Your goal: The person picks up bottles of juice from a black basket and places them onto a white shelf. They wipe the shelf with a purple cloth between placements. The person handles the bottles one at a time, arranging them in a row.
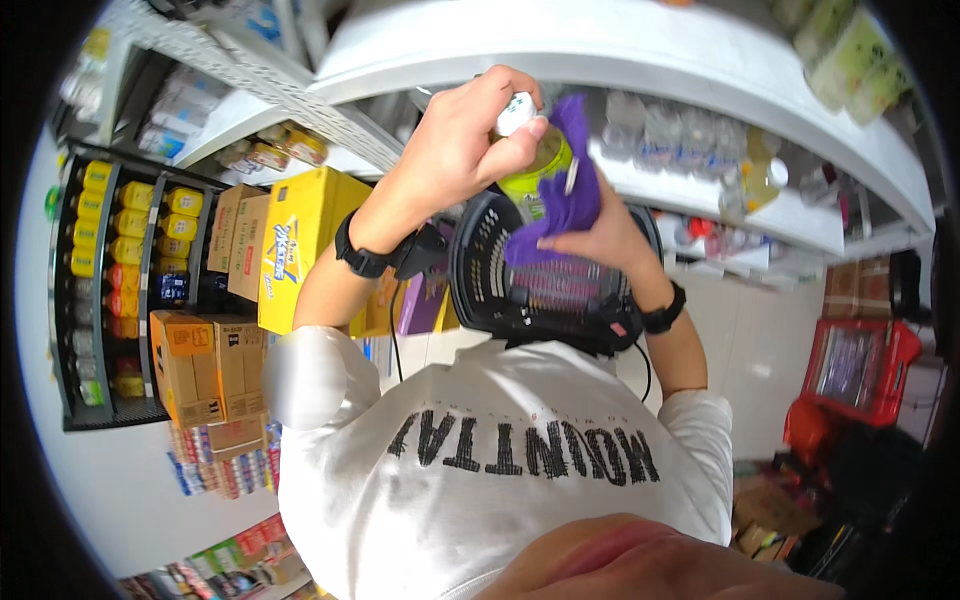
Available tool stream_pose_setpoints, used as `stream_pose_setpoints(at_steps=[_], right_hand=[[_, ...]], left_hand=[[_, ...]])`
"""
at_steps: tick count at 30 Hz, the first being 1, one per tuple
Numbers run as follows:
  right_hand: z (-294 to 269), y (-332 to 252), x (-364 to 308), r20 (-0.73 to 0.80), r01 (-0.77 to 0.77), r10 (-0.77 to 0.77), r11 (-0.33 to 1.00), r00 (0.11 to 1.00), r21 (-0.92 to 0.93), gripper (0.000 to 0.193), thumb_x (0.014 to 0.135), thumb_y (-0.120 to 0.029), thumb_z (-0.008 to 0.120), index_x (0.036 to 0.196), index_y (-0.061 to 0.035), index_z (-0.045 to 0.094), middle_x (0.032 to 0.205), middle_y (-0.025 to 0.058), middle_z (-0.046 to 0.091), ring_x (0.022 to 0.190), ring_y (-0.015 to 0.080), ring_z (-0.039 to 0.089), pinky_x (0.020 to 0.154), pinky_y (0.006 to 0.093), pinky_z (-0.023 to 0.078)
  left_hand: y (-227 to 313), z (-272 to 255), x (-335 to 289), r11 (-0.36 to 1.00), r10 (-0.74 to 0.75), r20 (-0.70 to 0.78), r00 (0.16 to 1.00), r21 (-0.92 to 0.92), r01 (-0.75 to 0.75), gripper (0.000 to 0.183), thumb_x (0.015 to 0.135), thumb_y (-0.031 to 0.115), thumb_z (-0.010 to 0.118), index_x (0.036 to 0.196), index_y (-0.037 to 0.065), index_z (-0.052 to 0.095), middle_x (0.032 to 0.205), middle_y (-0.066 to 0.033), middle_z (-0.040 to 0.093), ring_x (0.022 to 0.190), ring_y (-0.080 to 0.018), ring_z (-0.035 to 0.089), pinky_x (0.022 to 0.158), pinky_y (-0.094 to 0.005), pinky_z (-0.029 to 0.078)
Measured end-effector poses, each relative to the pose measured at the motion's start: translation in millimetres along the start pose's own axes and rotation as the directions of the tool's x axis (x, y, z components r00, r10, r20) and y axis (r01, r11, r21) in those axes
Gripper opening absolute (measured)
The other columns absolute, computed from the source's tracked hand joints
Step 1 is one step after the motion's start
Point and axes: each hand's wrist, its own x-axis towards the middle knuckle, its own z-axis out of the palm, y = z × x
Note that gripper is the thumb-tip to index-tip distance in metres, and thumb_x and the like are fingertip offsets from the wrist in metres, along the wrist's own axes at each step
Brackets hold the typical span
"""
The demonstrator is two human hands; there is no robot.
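Above a black plastic basket (478, 262), I hold a bottle with a white cap and a bright green label (522, 184). My left hand (478, 130) is closed round its top, with the thumb and fingers at the cap (516, 113). My right hand (600, 235) grips a purple cloth (560, 212), which lies against the right side of the bottle. The cloth hides part of the bottle. Black bands circle both my wrists.
White shelves (560, 45) with several bottles (680, 140) stand just beyond my hands. A yellow carton (300, 245) and brown cartons (190, 365) are at left, beside a dark rack (105, 400) of drinks. A red crate (870, 365) stands at right.
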Motion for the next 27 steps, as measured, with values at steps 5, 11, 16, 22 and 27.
stream_pose_setpoints(at_steps=[5, 11, 16, 22, 27], right_hand=[[38.0, 1.3, 21.4, 0.067, 0.283, -0.275, 0.94, 0.959, -0.19, 0.096, 0.065, -0.012, 0.094, 0.147, -0.0004, 0.046, 0.131, 0.0164, 0.066, 0.119, 0.0298, 0.067, 0.102, 0.0378, 0.051], [72.6, -20.2, 40.7, -0.006, 0.365, -0.374, 0.909, 0.927, -0.201, 0.098, 0.064, -0.015, 0.095, 0.148, -0.0012, 0.044, 0.127, 0.017, 0.067, 0.117, 0.0293, 0.068, 0.1, 0.0379, 0.052], [61.6, -17.3, 38.4, 0.013, 0.288, -0.347, 0.757, 0.938, -0.586, 0.079, 0.074, -0.023, 0.089, 0.14, -0.0005, 0.05, 0.121, 0.0221, 0.068, 0.11, 0.0386, 0.069, 0.092, 0.0414, 0.055], [35.7, -11.1, 21.4, -0.038, 0.224, -0.325, 0.727, 0.945, -0.649, 0.046, 0.08, -0.013, 0.079, 0.122, -0.0035, 0.062, 0.106, 0.0215, 0.072, 0.096, 0.0424, 0.071, 0.081, 0.0434, 0.056], [23.4, -23.7, 3.1, -0.091, 0.165, -0.303, 0.718, 0.949, -0.676, 0.046, 0.079, -0.011, 0.08, 0.12, -0.0039, 0.063, 0.105, 0.022, 0.072, 0.095, 0.0428, 0.07, 0.08, 0.0441, 0.056]], left_hand=[[5.3, -36.5, -34.5, 0.992, 0.091, -0.06, 0.994, 0.092, -0.086, 0.027, 0.093, 0.025, 0.07, 0.106, 0.003, 0.062, 0.08, -0.016, 0.065, 0.069, -0.033, 0.066, 0.064, -0.0398, 0.053], [8.6, -58.8, -43.6, 0.992, 0.044, -0.051, 0.998, 0.123, -0.037, 0.032, 0.094, 0.028, 0.07, 0.112, 0.003, 0.061, 0.079, -0.018, 0.065, 0.071, -0.0375, 0.068, 0.066, -0.0442, 0.054], [13.2, -117.1, 3.7, 0.919, 0.251, -0.199, 0.947, 0.355, -0.169, 0.026, 0.101, 0.03, 0.061, 0.112, 0.005, 0.061, 0.069, -0.0096, 0.061, 0.061, -0.017, 0.061, 0.058, -0.0327, 0.049], [-12.5, -192.1, 74.8, 0.885, 0.094, -0.257, 0.962, 0.463, 0.038, 0.032, 0.101, 0.031, 0.054, 0.116, 0.003, 0.058, 0.077, -0.0226, 0.065, 0.073, -0.0367, 0.068, 0.068, -0.0432, 0.053], [-72.2, -213.8, 126.0, 0.754, 0.135, -0.186, 0.973, 0.657, 0.02, 0.037, 0.1, 0.032, 0.052, 0.119, 0.001, 0.058, 0.096, -0.0294, 0.068, 0.095, -0.0474, 0.067, 0.083, -0.052, 0.053]])
